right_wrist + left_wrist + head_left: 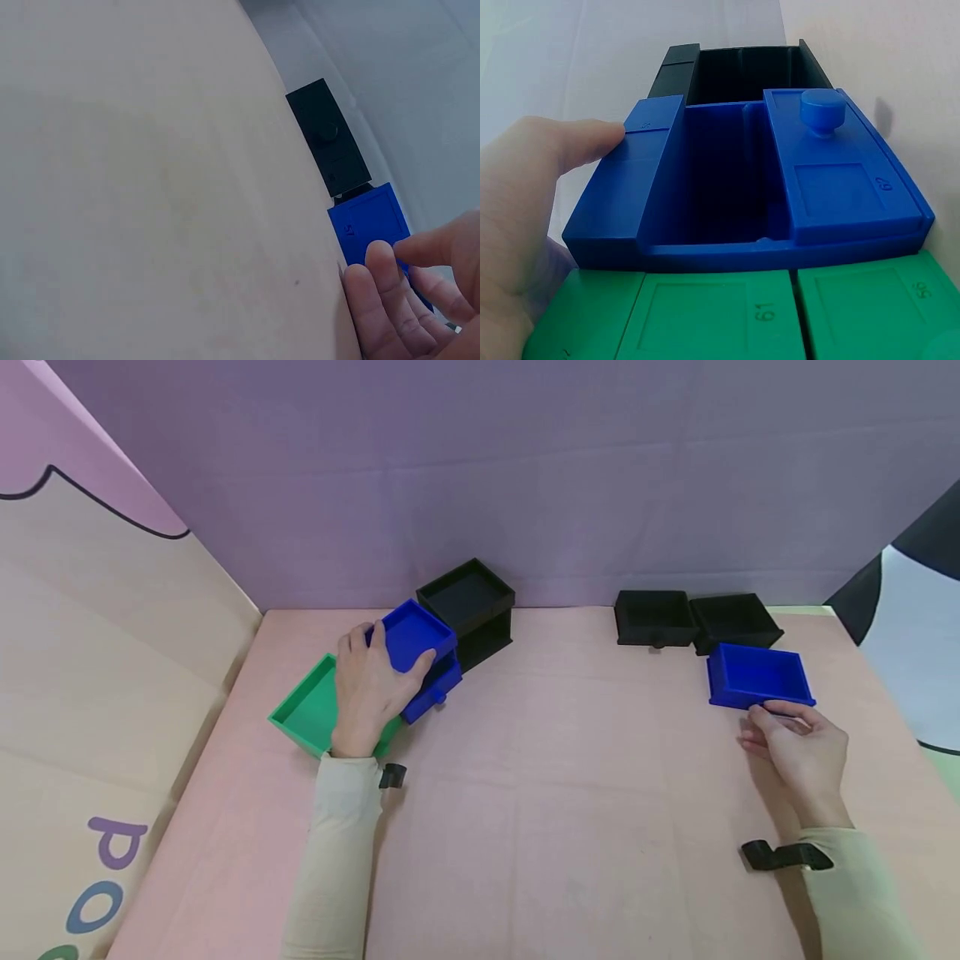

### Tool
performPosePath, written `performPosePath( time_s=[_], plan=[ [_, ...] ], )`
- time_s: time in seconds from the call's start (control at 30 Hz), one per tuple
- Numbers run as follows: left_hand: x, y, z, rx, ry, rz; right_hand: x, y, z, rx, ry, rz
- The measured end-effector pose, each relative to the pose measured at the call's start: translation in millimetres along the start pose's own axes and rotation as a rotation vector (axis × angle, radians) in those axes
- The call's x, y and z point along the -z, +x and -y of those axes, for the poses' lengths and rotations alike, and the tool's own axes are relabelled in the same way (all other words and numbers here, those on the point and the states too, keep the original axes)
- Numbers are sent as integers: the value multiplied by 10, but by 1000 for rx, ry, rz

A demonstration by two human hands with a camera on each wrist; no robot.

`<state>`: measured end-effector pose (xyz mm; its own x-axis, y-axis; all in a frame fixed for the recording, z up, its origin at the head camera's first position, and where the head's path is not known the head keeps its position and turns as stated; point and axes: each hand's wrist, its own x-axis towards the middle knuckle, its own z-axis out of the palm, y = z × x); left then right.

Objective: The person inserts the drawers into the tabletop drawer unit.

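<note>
My left hand (369, 689) grips the upper blue piece (414, 633) of a blue stack, fingers over its far-left side and thumb at its near right. Below it a blue drawer with a knob (823, 112) shows. A green box (306, 708) lies beside and partly under this hand. Black boxes (467, 597) stand stacked behind the blue ones. At the right, my right hand (808, 760) pinches the front of a blue drawer (759, 673) between thumb and index finger; in the right wrist view the fingers (381, 262) cover part of its front (371, 221).
Two black drawers (656, 618) (737, 622) sit side by side behind the right blue drawer, near the back wall (562, 485). A printed side panel (112, 693) borders the pink table (562, 827) on the left. Each wrist wears a black mount.
</note>
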<state>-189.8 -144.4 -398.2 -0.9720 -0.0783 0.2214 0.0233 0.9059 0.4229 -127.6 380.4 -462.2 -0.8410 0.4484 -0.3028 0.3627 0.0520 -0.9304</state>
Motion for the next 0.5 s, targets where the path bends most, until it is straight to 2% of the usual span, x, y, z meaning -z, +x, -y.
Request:
performPosePath(
  time_s=[0.3,0.5],
  plan=[
    [-11,3,5,-2,-5,-2,35,84,-15,-67,5,-2],
    [-3,15,15,11,-19,3,25,116,-38,-54,62,9]
  ],
)
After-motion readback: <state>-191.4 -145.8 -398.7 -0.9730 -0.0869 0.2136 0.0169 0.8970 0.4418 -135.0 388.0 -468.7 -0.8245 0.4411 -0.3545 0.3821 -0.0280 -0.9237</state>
